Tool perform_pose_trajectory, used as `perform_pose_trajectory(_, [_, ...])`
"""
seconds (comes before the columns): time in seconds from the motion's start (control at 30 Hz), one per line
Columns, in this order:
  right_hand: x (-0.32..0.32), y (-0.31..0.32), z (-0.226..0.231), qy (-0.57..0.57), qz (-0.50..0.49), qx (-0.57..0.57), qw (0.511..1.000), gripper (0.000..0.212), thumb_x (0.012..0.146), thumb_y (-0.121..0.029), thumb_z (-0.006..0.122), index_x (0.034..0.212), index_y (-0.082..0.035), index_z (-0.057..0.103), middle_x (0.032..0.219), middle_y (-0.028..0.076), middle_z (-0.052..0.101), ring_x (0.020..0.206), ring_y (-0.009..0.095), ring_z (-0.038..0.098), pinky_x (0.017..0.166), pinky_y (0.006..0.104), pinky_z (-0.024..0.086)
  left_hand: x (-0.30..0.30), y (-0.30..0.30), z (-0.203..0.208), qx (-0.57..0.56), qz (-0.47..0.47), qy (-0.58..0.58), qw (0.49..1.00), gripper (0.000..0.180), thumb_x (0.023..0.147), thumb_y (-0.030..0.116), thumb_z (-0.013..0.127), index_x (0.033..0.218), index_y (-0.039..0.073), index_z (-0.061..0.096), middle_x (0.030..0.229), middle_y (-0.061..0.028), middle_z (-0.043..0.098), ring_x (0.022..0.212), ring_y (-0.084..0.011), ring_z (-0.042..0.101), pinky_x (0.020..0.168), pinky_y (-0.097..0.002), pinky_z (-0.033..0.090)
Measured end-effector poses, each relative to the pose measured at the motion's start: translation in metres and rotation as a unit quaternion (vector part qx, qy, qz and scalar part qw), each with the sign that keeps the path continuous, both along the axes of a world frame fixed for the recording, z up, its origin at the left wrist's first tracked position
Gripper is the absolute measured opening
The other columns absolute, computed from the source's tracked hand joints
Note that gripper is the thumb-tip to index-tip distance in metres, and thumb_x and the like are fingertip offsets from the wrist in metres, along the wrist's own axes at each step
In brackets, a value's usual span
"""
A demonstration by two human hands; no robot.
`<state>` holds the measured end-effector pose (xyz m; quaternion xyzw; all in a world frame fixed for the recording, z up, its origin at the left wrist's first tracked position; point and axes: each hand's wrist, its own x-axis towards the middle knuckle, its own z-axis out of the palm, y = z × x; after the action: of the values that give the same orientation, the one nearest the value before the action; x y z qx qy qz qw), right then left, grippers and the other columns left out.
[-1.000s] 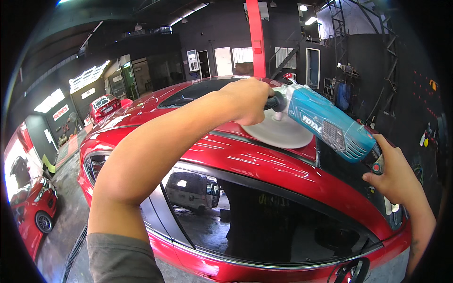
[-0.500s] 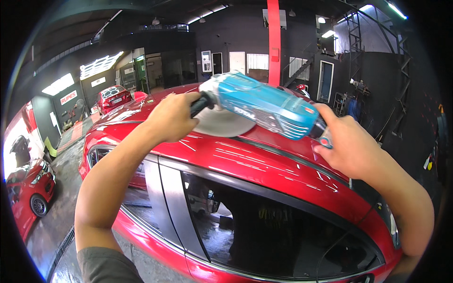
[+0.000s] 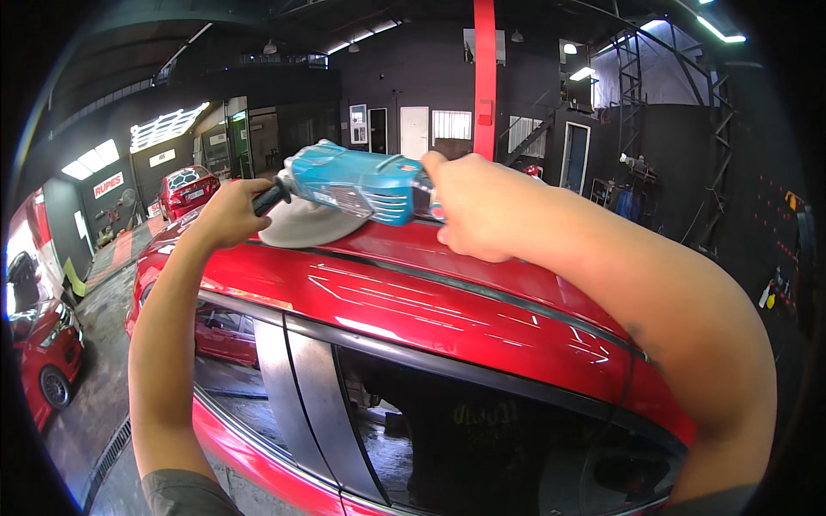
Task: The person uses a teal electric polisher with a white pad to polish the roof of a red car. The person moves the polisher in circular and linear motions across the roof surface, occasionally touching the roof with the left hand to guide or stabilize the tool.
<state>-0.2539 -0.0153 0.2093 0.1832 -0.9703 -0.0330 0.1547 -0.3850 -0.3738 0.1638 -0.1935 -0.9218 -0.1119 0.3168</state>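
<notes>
Head view: nearest is the dark side window (image 3: 490, 421) of a red car (image 3: 413, 320), with its roof (image 3: 400, 245) beyond, divided off by a narrow dark strip (image 3: 465, 285). The right hand (image 3: 482, 208) is wrapped around the rear end of a blue polisher (image 3: 357, 182); finger placement on its far side cannot be told. The left hand (image 3: 232, 215) is closed around the black side handle (image 3: 272, 199) at the tool's left end. Beneath that end, the wide pale pad (image 3: 314, 225) rests on the left part of the roof, beside the dark strip; whether its whole face is in contact cannot be told. The step in hand is judged to be machine polishing of the roof panel. Any further stroke would call for a level pad, even pressure from both hands, and care at the strip's edge. Farther off, a second red car (image 3: 187, 191) stands at the far left, and a red post (image 3: 485, 86) rises before the dark far wall (image 3: 396, 73).
</notes>
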Motion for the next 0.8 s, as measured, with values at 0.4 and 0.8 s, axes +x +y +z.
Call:
perform_pose_trajectory(0.4, [0.179, 0.198, -0.035, 0.019, -0.23, -0.117, 0.966, 0.085, 0.084, -0.016, 0.092, 0.158, -0.009, 0.051, 0.131, 0.03, 0.069, 0.13, 0.048, 0.066, 0.11, 0.0531, 0.053, 0.075, 0.255, 0.036, -0.199, -0.146, -0.045, 0.968, 0.057, 0.081, 0.01, 0.077, 0.137, 0.002, 0.076, 0.091, -0.0263, 0.079, 0.089, -0.0401, 0.08, 0.085, -0.0485, 0.063])
perform_pose_trajectory(0.8, [0.216, 0.272, -0.049, 0.071, -0.19, -0.055, 0.978, 0.089, 0.077, 0.003, 0.092, 0.155, -0.007, 0.05, 0.122, 0.019, 0.072, 0.098, 0.032, 0.075, 0.087, 0.0412, 0.06, 0.089, 0.322, 0.04, -0.224, -0.204, -0.046, 0.952, 0.068, 0.083, 0.015, 0.085, 0.147, 0.0, 0.07, 0.108, -0.0274, 0.08, 0.102, -0.0416, 0.078, 0.095, -0.0468, 0.06])
